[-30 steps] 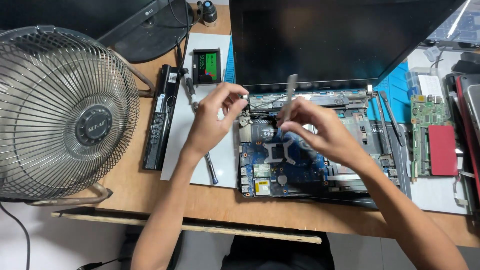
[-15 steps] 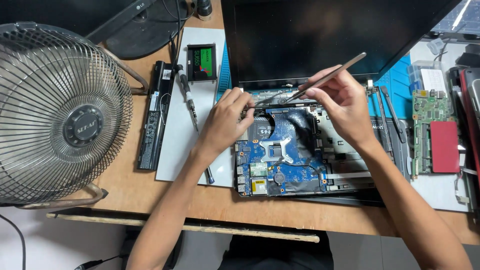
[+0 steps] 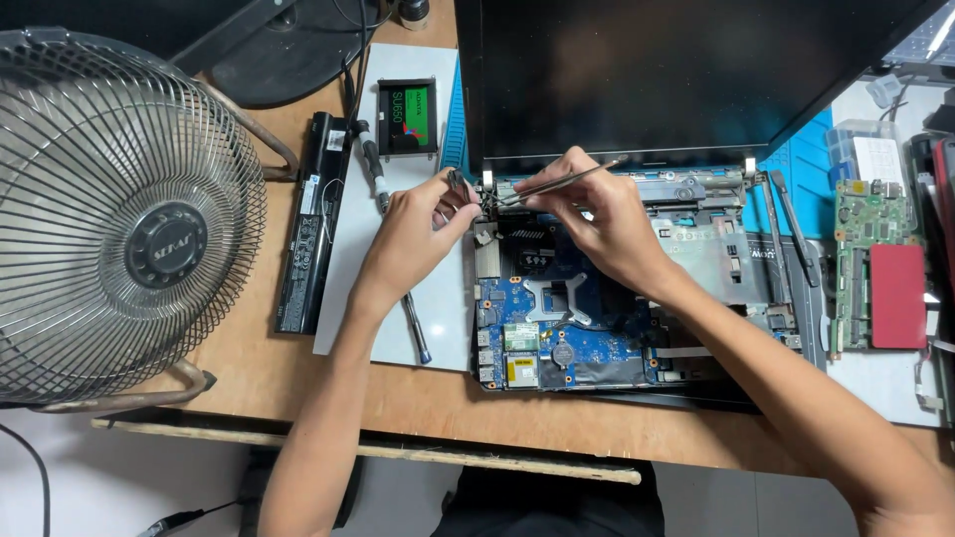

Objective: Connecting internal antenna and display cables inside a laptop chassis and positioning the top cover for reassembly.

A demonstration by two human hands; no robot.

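Note:
An opened laptop lies on the desk with its blue motherboard (image 3: 587, 343) exposed and its dark screen (image 3: 676, 70) tilted up behind. My right hand (image 3: 597, 224) holds metal tweezers (image 3: 552, 184), tips pointing left at the laptop's upper-left hinge corner. My left hand (image 3: 423, 229) rests at that same corner, fingers pinched on a small dark part (image 3: 458, 184) beside the tweezers' tips. Both forearms reach in from the bottom of the view.
A large metal fan (image 3: 119, 219) stands at left. A black laptop battery (image 3: 308, 224), a screwdriver (image 3: 393, 249) and a green-labelled drive (image 3: 408, 117) lie on a white mat (image 3: 348, 298). A green circuit board (image 3: 865, 249) with a red pad (image 3: 895, 293) sits at right.
My right hand swung the tweezers from upright to level, then carried their tips left to the hinge corner. My left hand slid up to that corner and pinched a small part.

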